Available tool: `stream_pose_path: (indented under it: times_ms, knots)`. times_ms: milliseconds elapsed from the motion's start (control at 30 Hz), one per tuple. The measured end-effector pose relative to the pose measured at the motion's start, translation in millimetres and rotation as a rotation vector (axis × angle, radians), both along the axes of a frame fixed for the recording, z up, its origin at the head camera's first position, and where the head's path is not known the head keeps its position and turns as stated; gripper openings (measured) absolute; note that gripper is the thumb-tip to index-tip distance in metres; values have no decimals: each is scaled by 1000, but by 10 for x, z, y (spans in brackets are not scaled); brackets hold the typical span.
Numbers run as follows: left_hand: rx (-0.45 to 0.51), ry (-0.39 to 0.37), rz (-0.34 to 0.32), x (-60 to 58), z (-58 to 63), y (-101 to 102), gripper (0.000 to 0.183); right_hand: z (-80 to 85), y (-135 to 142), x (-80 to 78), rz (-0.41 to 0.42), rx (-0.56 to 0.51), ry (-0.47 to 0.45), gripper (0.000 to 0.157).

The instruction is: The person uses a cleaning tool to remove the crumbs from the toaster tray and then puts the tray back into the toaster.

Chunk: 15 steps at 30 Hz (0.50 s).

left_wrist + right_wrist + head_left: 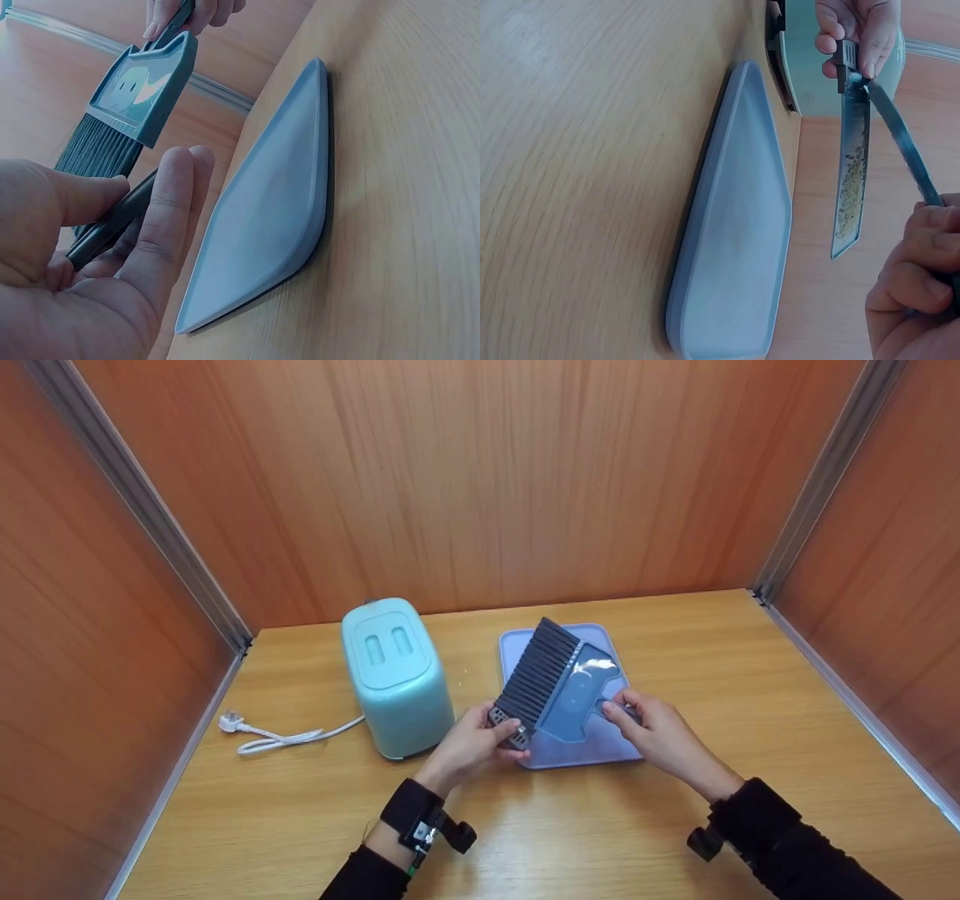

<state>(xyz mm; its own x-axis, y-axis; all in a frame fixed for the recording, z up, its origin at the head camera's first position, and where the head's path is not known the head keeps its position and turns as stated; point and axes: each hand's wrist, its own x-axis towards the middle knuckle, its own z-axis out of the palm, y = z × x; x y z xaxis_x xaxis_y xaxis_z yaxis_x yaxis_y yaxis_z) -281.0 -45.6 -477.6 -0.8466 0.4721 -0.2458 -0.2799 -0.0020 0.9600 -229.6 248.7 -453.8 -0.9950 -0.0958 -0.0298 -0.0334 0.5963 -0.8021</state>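
My right hand (664,735) grips the handle of a blue-grey hand brush (577,694) with dark bristles pointing up and left. My left hand (476,739) pinches the dark slotted end of a crumb tray (853,172) between thumb and fingers. Yellowish crumbs (850,196) lie spread along this narrow metal tray. From the head view the brush hides most of the crumb tray; the brush is close over it, and whether the bristles touch it I cannot tell. Both are held above a lavender serving tray (577,754) on the table.
A mint-green toaster (409,712) stands left of the lavender tray. Its white cord and plug (232,723) lie on the table (300,817) to the far left. Wood-grain panels (525,487) close off the back and both sides.
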Motion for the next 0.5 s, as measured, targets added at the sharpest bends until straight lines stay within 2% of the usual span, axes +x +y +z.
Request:
stream_pose_path:
  times_ms: [133,333,500]
  knots:
    - [-3,-6,-4,-2,3,-1,31,-10,6,-19,-14,52,3,29]
    - [-31,2,-2,-1,1,-4,25,-16,47,-29,-36,118,14,33]
    - [-48,18,-5,-13,-16,7,30,-24,123,-45,-67,154,39,37]
